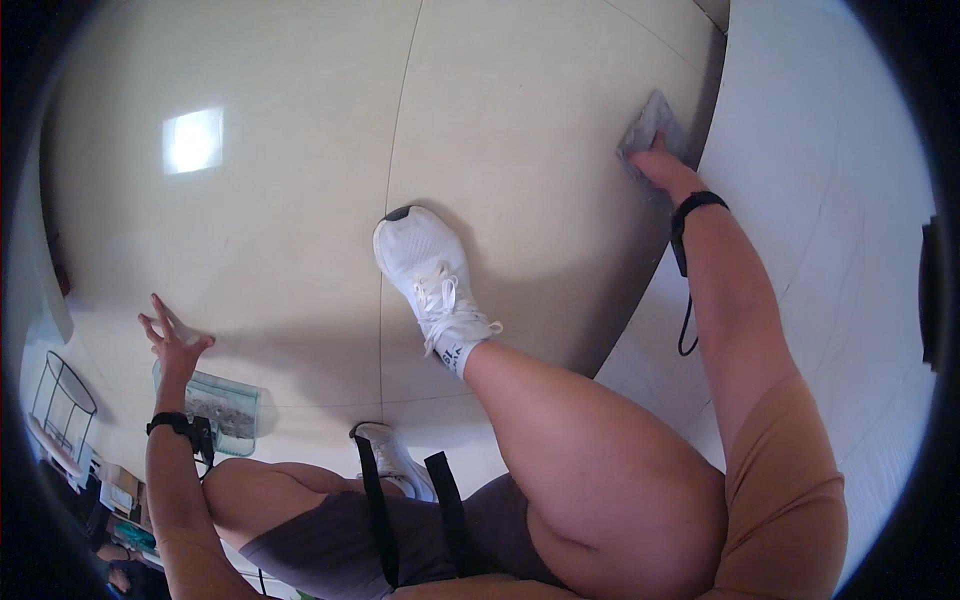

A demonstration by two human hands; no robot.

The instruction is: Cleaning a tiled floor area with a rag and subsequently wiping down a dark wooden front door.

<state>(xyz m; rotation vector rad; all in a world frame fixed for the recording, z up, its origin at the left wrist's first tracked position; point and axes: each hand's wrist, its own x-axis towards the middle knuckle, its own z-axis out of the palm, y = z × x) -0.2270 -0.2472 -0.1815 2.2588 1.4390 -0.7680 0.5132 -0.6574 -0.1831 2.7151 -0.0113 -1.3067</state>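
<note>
My right hand (664,165) presses a grey cloth (646,127) flat on the glossy beige tile floor (525,112), close to the foot of the pale wall. Fingers spread and holding nothing, my left hand (172,341) reaches out at the left, its fingertips at or just above the floor. Just below that hand a translucent green dustpan (244,405) lies on the tiles with grey dust and debris in it; my left wrist and forearm hide part of it. Both wrists bear black straps.
My white shoe (424,262) stands mid-floor, the other shoe (386,454) below it. The white wall (810,187) runs along the right. At lower left are a wire-frame stand (67,397), boxes (120,484) and other clutter, partly dark. A pale curved object edges the far left.
</note>
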